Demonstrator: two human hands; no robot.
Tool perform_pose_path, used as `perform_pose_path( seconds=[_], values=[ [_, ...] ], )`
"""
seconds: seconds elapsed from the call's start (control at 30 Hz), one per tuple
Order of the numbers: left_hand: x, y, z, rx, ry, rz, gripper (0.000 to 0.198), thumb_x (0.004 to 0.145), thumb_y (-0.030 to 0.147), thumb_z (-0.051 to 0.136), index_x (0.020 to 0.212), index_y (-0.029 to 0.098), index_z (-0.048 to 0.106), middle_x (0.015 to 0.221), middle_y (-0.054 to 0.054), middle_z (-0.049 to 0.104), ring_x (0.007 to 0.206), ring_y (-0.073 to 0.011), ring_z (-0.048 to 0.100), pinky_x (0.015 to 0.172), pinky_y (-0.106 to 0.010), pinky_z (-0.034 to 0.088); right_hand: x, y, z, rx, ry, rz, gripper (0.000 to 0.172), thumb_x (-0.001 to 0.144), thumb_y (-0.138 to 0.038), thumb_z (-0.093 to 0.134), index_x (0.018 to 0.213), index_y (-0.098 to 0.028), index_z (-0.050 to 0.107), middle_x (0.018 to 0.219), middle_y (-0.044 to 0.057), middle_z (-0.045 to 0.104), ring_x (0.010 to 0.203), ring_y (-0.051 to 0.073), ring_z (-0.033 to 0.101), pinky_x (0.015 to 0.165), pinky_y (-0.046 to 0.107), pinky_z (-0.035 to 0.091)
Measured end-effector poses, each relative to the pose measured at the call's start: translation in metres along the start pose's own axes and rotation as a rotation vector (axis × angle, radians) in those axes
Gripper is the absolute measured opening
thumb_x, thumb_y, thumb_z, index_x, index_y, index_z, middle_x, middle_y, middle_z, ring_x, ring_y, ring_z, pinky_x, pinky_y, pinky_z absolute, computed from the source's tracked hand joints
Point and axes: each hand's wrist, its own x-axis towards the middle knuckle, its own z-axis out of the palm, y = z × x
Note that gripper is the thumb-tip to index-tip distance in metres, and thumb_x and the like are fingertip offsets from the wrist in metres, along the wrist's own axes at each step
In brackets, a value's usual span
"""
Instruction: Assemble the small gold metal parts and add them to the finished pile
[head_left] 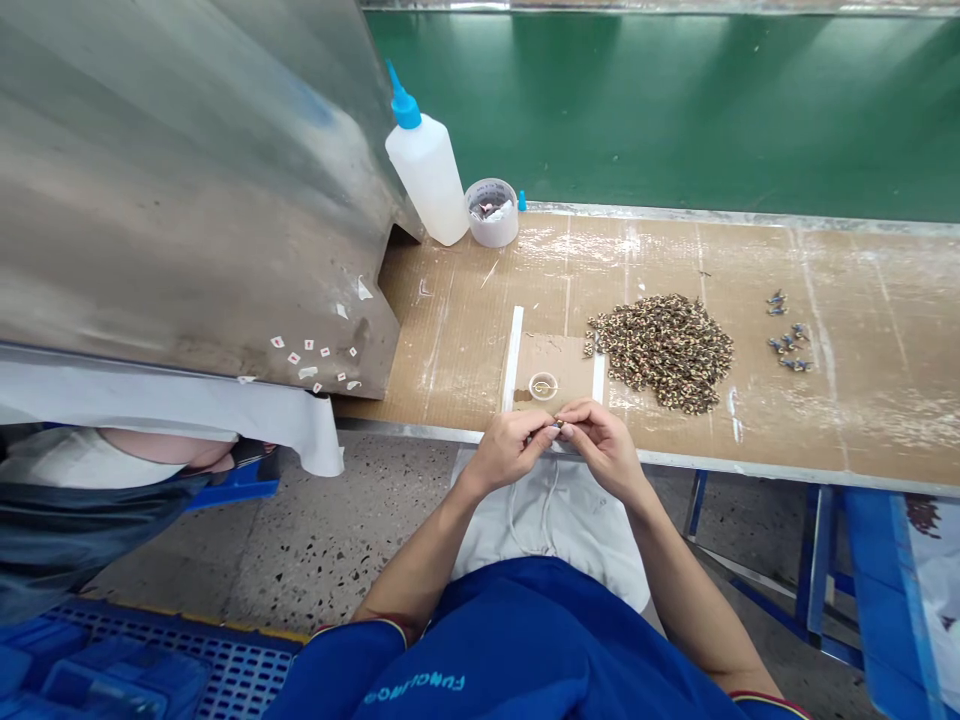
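My left hand and my right hand meet just off the table's near edge, fingertips pinching a tiny metal part between them. Thin white cords hang down below the hands onto a white cloth on my lap, and I cannot tell whether they join the part. Just beyond my fingers lies a cardboard pad with a small clear ring-shaped dish on it. To the right of the pad sits a heap of small speckled brown-and-metal parts. Several bluish metal pieces lie further right.
A white glue bottle with a blue nozzle and a round tub stand at the back of the cardboard-covered bench. A metal partition rises on the left. A seated person's back is at lower left.
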Motion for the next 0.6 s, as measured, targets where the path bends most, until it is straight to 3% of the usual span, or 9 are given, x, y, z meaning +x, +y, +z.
perform_pose_path(
  seconds=[0.6],
  values=[
    [-0.0011,-0.0031,0.0035,0.025,0.016,-0.002,0.045,0.105,0.041,0.039,0.075,0.015,0.062,0.072,-0.005,0.067,0.068,-0.0159,0.061,0.064,-0.026,0.044,-0.0013,0.0036,-0.0007,-0.022,0.001,-0.007,0.025,0.093,-0.047,0.066,0.089,-0.022,0.066,0.096,0.006,0.064,0.081,0.016,0.066,0.071,0.029,0.060]
  ],
)
